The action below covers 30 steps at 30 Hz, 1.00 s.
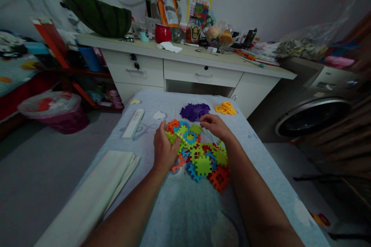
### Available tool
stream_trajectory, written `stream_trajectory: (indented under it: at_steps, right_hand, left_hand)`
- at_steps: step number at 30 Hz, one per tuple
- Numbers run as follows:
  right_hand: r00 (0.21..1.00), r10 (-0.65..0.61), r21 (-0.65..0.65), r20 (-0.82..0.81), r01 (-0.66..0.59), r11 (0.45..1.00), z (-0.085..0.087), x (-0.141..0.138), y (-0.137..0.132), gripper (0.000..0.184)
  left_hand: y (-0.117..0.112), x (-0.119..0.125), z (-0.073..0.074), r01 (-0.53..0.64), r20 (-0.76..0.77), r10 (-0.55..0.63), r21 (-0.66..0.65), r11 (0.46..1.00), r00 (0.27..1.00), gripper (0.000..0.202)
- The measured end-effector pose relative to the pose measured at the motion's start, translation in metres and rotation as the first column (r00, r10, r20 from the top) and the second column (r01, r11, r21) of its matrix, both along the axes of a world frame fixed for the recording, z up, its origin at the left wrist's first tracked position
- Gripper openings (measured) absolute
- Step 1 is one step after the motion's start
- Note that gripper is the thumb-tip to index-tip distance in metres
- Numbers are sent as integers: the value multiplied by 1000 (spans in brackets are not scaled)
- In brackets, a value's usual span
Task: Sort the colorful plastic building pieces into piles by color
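Note:
A mixed heap of plastic interlocking building tiles [203, 165], in green, blue, orange and red, lies on the cloth-covered table between my arms. At the heap's left side my left hand [165, 148] curls its thumb and fingers round some light green tiles [171, 137]. My right hand [216, 125] is over the far right part of the heap, with thumb and fingertips brought together; whatever they pinch is too small to make out. Just beyond it is a pile of purple tiles [194, 112]. A smaller group of yellow-orange tiles [225, 108] sits to the right of that.
A long white box [133, 124] and a folded pale cloth [95, 187] lie on the table's left side. Behind stands a white cabinet [139, 65] holding a red pot [162, 33], jars and a watermelon-shaped object [97, 14]. A washing machine [307, 104] is at the right.

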State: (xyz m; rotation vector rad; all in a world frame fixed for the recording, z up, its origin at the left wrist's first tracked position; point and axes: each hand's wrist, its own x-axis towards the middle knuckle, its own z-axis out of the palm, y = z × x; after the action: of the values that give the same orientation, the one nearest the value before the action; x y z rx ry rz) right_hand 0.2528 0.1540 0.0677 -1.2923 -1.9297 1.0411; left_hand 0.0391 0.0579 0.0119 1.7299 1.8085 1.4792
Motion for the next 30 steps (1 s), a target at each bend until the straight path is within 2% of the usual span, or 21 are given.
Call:
stream_trajectory:
  at_steps: [2,4,7,9,13,18,21,24,27,30]
  right_hand:
    - [980,-170,186,108,148,971,-1,-1,20,17]
    - [931,-309,306,197,241,921,1,-3,43,24]
    - [827,-456,361,327,337,870,5,-10,76,46]
    - [778,-478,340,407,356,870,4,-15,93,64]
    - [743,-404,225,533,336,915,-5,-27,115,88]
    - [727,-264,81,634,278,957,-20,-37,128,97]
    - [723,-202,76,660,203,976,-22,-39,129,92]
    - [706,-171,106,688,135,985,-16,-39,124,78]
    - [714,-98,91,693,48,995,-6,-36,111,59]
    - [756,-44,110,653,-37,993,1,-29,92,48]
  left_hand:
    - [-1,2,2,33,-66,-33,-2,999,997,70]
    - [-2,4,4,73,-124,-70,19,997,990,64]
    - [-3,4,7,127,-161,-118,45,991,980,54]
    - [-3,4,7,151,-160,-144,36,988,977,52]
    - [-4,5,8,182,-165,-183,-21,983,969,56]
    - [-4,5,7,215,-177,-221,-54,975,959,60]
    - [-5,4,7,241,-175,-246,-50,969,953,60]
    - [-5,3,7,267,-174,-271,-46,962,947,57]
    - [-5,2,8,283,-174,-286,-41,958,942,53]
    - [-5,2,7,282,-179,-284,-38,959,942,46]
